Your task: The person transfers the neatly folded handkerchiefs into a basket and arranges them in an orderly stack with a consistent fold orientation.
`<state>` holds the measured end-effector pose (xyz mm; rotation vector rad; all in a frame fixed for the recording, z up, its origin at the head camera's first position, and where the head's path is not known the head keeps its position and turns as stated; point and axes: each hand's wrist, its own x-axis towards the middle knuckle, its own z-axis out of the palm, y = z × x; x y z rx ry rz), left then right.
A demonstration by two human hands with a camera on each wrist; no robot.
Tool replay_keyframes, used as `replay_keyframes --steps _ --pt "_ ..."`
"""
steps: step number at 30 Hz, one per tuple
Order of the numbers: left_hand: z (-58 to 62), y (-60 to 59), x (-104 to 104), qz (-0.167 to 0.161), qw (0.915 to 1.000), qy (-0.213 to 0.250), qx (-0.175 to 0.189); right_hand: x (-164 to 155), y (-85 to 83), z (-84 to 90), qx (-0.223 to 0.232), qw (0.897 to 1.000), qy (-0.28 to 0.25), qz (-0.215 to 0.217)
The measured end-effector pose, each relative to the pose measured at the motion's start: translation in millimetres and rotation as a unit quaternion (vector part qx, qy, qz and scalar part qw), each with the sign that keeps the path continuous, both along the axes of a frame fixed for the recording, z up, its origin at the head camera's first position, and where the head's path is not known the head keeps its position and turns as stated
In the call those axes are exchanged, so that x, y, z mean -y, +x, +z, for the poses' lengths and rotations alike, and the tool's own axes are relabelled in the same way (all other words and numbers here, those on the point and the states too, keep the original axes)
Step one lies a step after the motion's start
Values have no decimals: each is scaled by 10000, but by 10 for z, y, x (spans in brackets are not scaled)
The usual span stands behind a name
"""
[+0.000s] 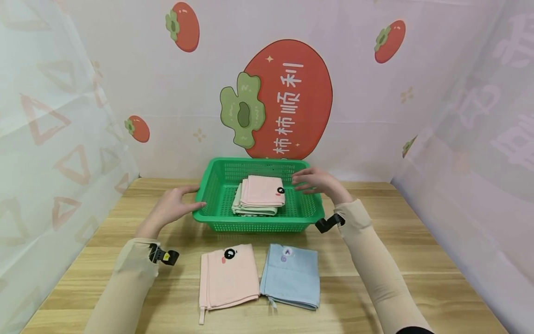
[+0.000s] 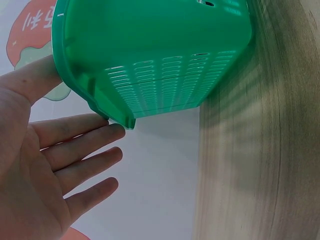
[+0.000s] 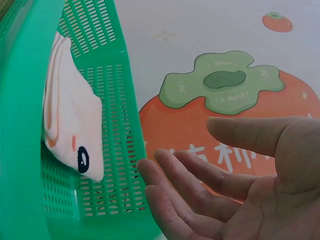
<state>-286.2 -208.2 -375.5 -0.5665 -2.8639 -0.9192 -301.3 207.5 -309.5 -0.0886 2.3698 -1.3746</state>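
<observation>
A green plastic basket (image 1: 258, 226) stands at the back of the table. My left hand (image 1: 173, 206) is at its left side, fingers straight and spread along the outside of the rim (image 2: 62, 50), thumb reaching over it. Over the basket's right end, my right hand (image 1: 314, 182) hovers with relaxed fingers (image 3: 197, 192), holding nothing. Inside the basket, a folded pink towel (image 1: 263, 190) with an embroidered eye lies on a pale green folded towel (image 1: 260, 210); what is beneath is mostly hidden. In front are a folded pink towel (image 1: 231, 280) and a folded blue towel (image 1: 292, 278).
The wooden table (image 1: 400, 260) extends to both sides of the basket. White cloth walls close in the left, right and back; the back wall (image 1: 354, 139) has printed persimmons and stands just behind the basket.
</observation>
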Motion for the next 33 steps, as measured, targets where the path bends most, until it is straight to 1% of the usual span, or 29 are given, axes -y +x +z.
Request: replay_keyframes --steps 5,11,15,24,33 --pt "7 1 -3 20 10000 -17 21 -38 90 21 -245 9997 30 79" --pt "2 -6 -2 42 10000 -50 20 -76 207 57 -400 9992 -74 -36" --pt "0 -4 0 45 10000 -59 3 -106 288 65 -494 9987 -43 -75" --pt "-11 8 7 50 10000 -64 -28 -227 430 18 -796 9968 55 22" --pt "-9 0 2 54 9999 -88 -37 -337 600 -19 -915 9957 43 -111"
